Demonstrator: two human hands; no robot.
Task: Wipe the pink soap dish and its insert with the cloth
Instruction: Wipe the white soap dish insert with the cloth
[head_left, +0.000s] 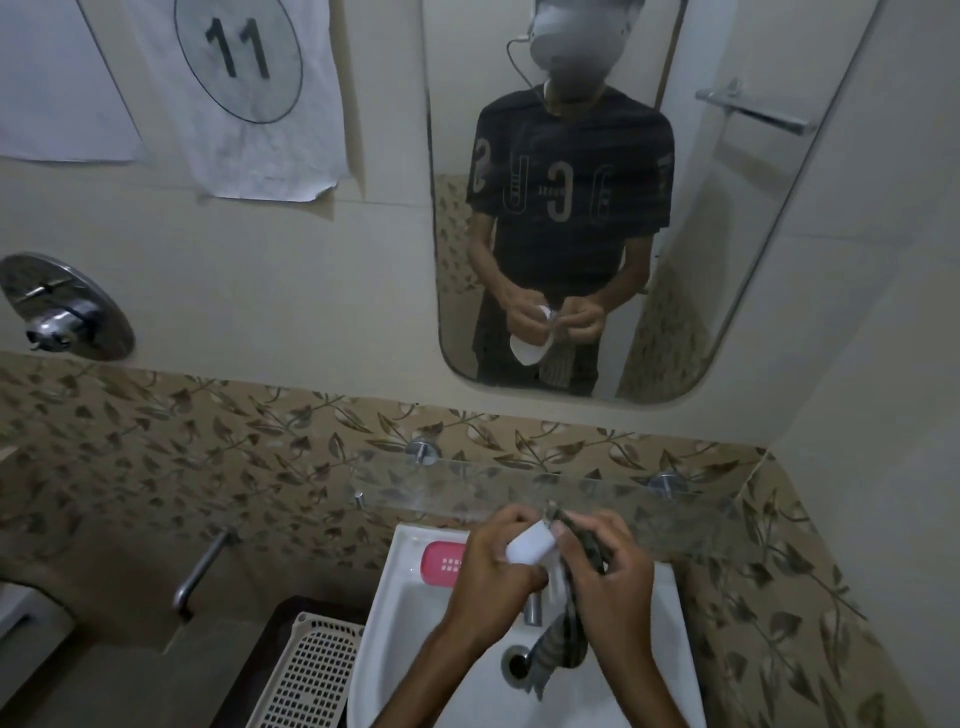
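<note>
pink soap dish (440, 562): lies on the back-left ledge of the basin (415, 613), long axis running left-right, slotted part facing up; nobody touching it.
left hand (488, 577): fingers curled round a white oval piece (530, 543), held above the basin just right of the dish. Probably the insert, judging by shape; not certain.
white piece, axis: tilted, upper end toward the right hand, lower end hidden in the left palm.
cloth (563, 639): dark striped, hangs from the right hand down past the tap (532, 610) toward the drain.
right hand (610, 571): fingers pinch the top of the cloth against the upper end of the white piece.
key relation: dish sits left of both hands, nearer the left hand; cloth is on the far, right side of it.
judgement: the white piece is being wiped; the dish is not yet in hand.
mirror (727, 260): shows both hands meeting on the white piece and cloth.
</note>
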